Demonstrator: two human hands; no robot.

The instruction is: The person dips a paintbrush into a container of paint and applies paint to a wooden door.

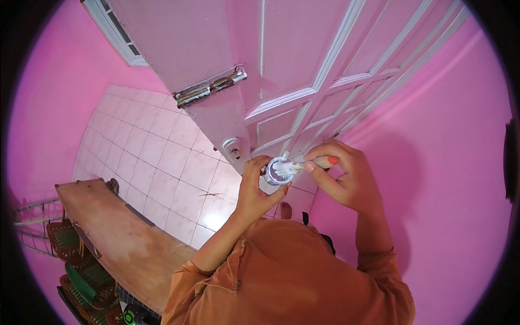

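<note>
My left hand [255,187] is wrapped round a small paint can [279,180], fingers on its far side and thumb on the near side. A paintbrush [324,161] is pinched in my right hand [346,176], its handle tipped in orange-red. White paint coats the bristles, which lie over the can's mouth at a slant. How deep they reach into the can I cannot tell. Just beyond both hands stands a panelled door [295,59] with white-edged mouldings. It carries a worn metal bolt [211,86] and, lower down, a keyhole plate [234,149].
At the lower left is a long wooden table [124,233], with carved chairs [67,241] and a green item [81,283] beside it. Pale tiles [157,146] cover the floor, where thin sticks [210,194] lie. A pink wall [444,179] rises close on my right.
</note>
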